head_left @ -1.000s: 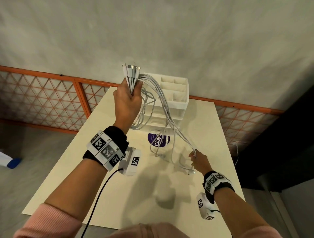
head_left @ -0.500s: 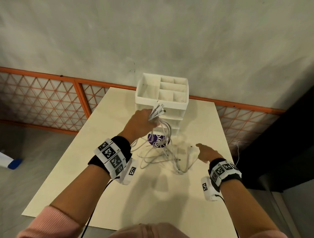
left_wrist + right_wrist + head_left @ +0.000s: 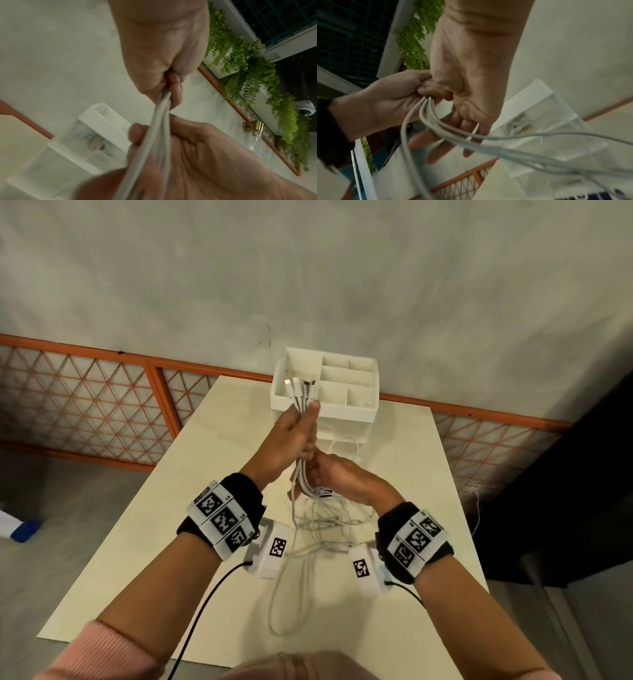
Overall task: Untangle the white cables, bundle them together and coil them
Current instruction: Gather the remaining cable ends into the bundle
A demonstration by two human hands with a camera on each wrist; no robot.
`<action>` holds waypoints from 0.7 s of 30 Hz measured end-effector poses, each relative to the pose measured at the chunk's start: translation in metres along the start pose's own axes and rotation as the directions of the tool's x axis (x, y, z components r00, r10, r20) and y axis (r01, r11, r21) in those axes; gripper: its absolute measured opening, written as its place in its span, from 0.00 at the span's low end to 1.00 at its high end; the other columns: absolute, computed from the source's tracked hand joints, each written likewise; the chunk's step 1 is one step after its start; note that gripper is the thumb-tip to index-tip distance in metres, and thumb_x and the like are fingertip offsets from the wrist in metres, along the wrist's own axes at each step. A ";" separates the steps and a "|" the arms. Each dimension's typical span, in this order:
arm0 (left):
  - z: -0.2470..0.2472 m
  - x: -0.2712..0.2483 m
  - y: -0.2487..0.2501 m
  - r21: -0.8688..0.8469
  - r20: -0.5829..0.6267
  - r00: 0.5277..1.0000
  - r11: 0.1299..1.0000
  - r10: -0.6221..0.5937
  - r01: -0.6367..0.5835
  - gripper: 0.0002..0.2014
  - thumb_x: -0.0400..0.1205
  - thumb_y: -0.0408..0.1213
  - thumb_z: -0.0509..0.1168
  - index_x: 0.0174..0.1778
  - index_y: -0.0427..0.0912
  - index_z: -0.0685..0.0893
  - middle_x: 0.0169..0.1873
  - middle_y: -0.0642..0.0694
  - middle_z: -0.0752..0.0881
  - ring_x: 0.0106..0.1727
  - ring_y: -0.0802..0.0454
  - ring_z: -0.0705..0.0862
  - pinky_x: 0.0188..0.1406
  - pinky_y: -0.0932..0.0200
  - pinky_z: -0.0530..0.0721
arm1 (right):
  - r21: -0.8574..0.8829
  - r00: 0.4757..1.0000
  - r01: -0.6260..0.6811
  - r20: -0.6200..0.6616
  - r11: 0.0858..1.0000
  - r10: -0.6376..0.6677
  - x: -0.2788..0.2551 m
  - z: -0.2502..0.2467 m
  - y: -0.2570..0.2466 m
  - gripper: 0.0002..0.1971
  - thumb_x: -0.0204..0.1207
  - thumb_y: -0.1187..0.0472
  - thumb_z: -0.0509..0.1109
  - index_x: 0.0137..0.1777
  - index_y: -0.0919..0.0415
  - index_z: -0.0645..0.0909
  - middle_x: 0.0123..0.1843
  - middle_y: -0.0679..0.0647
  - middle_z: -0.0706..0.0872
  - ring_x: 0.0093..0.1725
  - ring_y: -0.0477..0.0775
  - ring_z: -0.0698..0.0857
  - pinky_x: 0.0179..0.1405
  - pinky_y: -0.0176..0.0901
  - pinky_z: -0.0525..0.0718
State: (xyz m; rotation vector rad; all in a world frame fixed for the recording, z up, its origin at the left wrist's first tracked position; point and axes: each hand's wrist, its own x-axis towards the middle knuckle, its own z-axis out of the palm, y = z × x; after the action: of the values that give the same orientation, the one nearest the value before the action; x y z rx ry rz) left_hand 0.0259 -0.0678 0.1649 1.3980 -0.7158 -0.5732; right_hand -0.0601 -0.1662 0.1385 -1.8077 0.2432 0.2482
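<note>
Several white cables (image 3: 300, 474) are gathered in a bundle, and their connector ends (image 3: 299, 386) stick up above my left hand (image 3: 291, 436), which grips the bundle in a fist. Directly under it, my right hand (image 3: 339, 477) curls round the same strands. In the left wrist view the cables (image 3: 161, 108) run from the left hand (image 3: 163, 54) down through the right hand (image 3: 188, 155). The right wrist view shows the cables (image 3: 436, 121) crossing the right hand's fingers (image 3: 464, 135) and trailing off. The slack lies in loose loops (image 3: 291, 590) on the table.
A white compartment organiser (image 3: 346, 409) stands at the far end of the pale table (image 3: 171, 542), right behind my hands. An orange lattice railing (image 3: 102, 392) runs along the wall. A blue and white object (image 3: 20, 529) lies on the floor, left.
My left hand dropped from high up to near the table, then rose again with the bundle. My right hand let go of the far strand and moved in under the left hand.
</note>
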 end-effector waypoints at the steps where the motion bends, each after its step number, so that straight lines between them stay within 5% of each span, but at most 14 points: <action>1: -0.003 0.001 -0.001 -0.034 -0.040 0.999 0.999 0.015 -0.016 0.23 0.88 0.45 0.52 0.25 0.48 0.59 0.16 0.58 0.60 0.17 0.61 0.59 0.17 0.67 0.62 | 0.043 1.000 -0.001 0.014 0.999 0.000 0.002 0.004 0.003 0.27 0.85 0.43 0.45 0.42 0.59 0.81 0.35 0.56 0.88 0.37 0.47 0.88 0.53 0.45 0.81; 3: -0.012 0.003 -0.005 -0.108 -0.151 0.988 0.994 0.011 -0.027 0.21 0.88 0.43 0.51 0.27 0.47 0.61 0.15 0.58 0.62 0.18 0.61 0.61 0.18 0.67 0.68 | 0.011 0.999 0.015 -0.031 1.000 -0.015 0.004 0.003 0.004 0.30 0.84 0.41 0.46 0.36 0.59 0.80 0.30 0.59 0.82 0.30 0.49 0.84 0.46 0.51 0.77; 6: -0.020 0.003 -0.018 -0.270 -0.304 0.950 0.963 -0.066 -0.020 0.19 0.89 0.41 0.50 0.30 0.45 0.60 0.13 0.58 0.63 0.17 0.61 0.62 0.21 0.65 0.73 | -0.163 0.989 0.032 -0.141 0.986 -0.055 0.003 -0.004 -0.005 0.29 0.85 0.41 0.48 0.30 0.53 0.79 0.28 0.55 0.75 0.26 0.49 0.76 0.36 0.42 0.73; 9: -0.018 0.003 -0.024 -0.360 -0.336 0.935 0.933 -0.115 -0.015 0.20 0.89 0.41 0.49 0.30 0.45 0.59 0.13 0.60 0.62 0.16 0.61 0.62 0.21 0.66 0.72 | -0.253 0.997 0.028 -0.057 0.967 -0.044 0.001 -0.004 -0.007 0.29 0.81 0.37 0.53 0.24 0.48 0.80 0.28 0.52 0.69 0.29 0.50 0.70 0.37 0.40 0.71; 12: -0.018 0.004 -0.023 -0.426 -0.332 0.934 0.904 -0.133 -0.022 0.20 0.89 0.41 0.48 0.28 0.46 0.59 0.14 0.59 0.60 0.17 0.60 0.60 0.20 0.66 0.69 | -0.305 0.999 0.048 0.015 0.951 -0.046 0.003 -0.005 0.004 0.20 0.80 0.43 0.63 0.33 0.58 0.76 0.28 0.51 0.72 0.32 0.51 0.74 0.42 0.49 0.72; 15: -0.022 0.005 -0.030 -0.454 -0.363 0.919 0.891 -0.157 -0.027 0.20 0.89 0.41 0.48 0.29 0.46 0.59 0.14 0.58 0.60 0.17 0.59 0.61 0.21 0.65 0.73 | -0.328 0.999 0.050 0.009 0.943 -0.050 0.002 -0.012 0.008 0.21 0.81 0.49 0.64 0.42 0.70 0.76 0.28 0.51 0.78 0.31 0.47 0.81 0.42 0.43 0.77; 18: -0.025 0.004 -0.044 -0.541 -0.380 0.884 0.841 -0.274 0.028 0.18 0.89 0.39 0.47 0.31 0.43 0.64 0.21 0.49 0.64 0.17 0.57 0.68 0.26 0.62 0.82 | -0.406 0.984 0.097 -0.097 0.908 -0.149 -0.001 -0.018 0.003 0.16 0.81 0.48 0.63 0.38 0.57 0.80 0.29 0.43 0.78 0.27 0.37 0.76 0.33 0.32 0.73; 21: -0.025 0.002 -0.058 -0.549 -0.385 0.827 0.822 -0.410 0.152 0.15 0.88 0.34 0.50 0.35 0.40 0.69 0.28 0.44 0.72 0.24 0.55 0.79 0.27 0.59 0.86 | -0.487 0.933 0.149 -0.220 0.861 -0.286 -0.001 -0.013 -0.002 0.19 0.81 0.45 0.62 0.39 0.58 0.84 0.32 0.43 0.81 0.30 0.35 0.77 0.33 0.28 0.71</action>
State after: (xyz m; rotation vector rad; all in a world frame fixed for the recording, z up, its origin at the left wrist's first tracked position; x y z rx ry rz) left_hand 0.0488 -0.0582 0.1065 1.0901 0.0768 -0.5585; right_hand -0.0599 -0.1781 0.1438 -2.3323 0.1851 -0.1374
